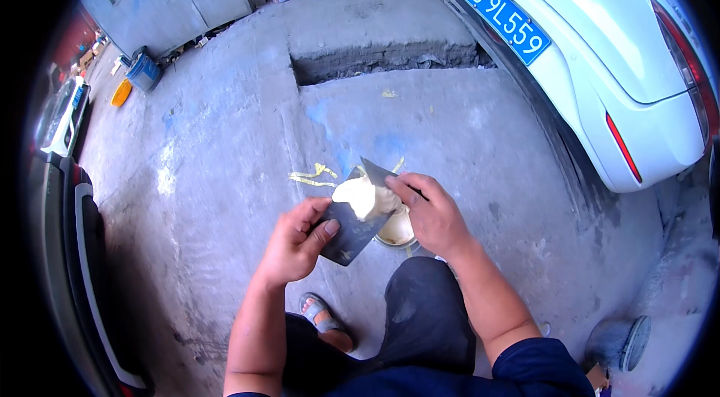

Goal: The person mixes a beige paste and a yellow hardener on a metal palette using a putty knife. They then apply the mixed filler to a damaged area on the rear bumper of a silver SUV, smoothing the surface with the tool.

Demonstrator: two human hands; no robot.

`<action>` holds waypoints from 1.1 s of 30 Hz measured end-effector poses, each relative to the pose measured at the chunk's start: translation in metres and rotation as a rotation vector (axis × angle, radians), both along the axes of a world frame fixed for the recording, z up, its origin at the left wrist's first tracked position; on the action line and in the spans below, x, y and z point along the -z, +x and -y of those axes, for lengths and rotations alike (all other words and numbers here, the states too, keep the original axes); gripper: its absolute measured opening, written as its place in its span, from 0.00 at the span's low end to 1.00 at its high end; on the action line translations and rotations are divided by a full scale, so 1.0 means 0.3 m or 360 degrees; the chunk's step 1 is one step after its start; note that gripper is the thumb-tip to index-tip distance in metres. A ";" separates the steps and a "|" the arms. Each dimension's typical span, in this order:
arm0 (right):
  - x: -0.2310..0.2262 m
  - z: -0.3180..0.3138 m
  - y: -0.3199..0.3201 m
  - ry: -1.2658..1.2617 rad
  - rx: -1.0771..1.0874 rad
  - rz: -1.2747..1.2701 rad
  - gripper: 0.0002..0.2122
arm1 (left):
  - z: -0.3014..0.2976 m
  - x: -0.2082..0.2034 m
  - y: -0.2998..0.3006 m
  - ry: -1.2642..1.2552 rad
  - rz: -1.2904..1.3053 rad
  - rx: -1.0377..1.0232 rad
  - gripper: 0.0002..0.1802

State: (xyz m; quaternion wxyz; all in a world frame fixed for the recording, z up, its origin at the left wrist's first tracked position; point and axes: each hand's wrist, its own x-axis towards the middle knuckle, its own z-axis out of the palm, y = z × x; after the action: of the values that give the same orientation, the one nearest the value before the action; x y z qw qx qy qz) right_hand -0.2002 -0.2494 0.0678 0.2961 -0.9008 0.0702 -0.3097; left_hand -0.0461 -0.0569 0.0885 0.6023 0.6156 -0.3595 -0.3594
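Observation:
My left hand (pixel 294 244) grips a dark flat putty board (pixel 349 241) between thumb and fingers, tilted in front of my knees. A thick lump of cream-coloured putty (pixel 361 197) sits along the board's far edge. My right hand (pixel 436 223) pinches a thin dark spreader (pixel 375 171), whose blade reaches to the putty from the right. Just below the two tools stands an open round can (pixel 396 232) with the same pale putty inside; the tools and my right hand partly cover it.
A white car's rear (pixel 585 52) fills the upper right, and a dark vehicle (pixel 64 262) flanks the left. A rectangular pit (pixel 390 61) cuts the concrete floor ahead. Yellow tape scraps (pixel 313 175) lie near the can. A blue bucket (pixel 144 71) and a dark bucket (pixel 619 343) stand farther off.

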 end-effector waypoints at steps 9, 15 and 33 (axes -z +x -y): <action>0.018 0.096 -0.041 0.0519 0.0400 -0.0045 0.13 | 0.018 -0.030 -0.029 -0.0306 -0.0115 -0.0368 0.11; -0.011 0.061 -0.063 0.1909 -0.0418 0.0348 0.18 | 0.016 -0.042 -0.059 -0.0374 0.0003 -0.0522 0.11; -0.142 0.040 0.078 0.2192 -0.0629 0.0141 0.20 | 0.065 -0.055 -0.117 -0.0323 0.1250 -0.0454 0.19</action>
State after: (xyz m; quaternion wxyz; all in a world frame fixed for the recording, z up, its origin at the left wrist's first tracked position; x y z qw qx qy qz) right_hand -0.1768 -0.2612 0.1105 0.8504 -0.4918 0.0731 -0.1721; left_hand -0.0813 -0.0763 0.1048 0.5208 0.6868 -0.5063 0.0263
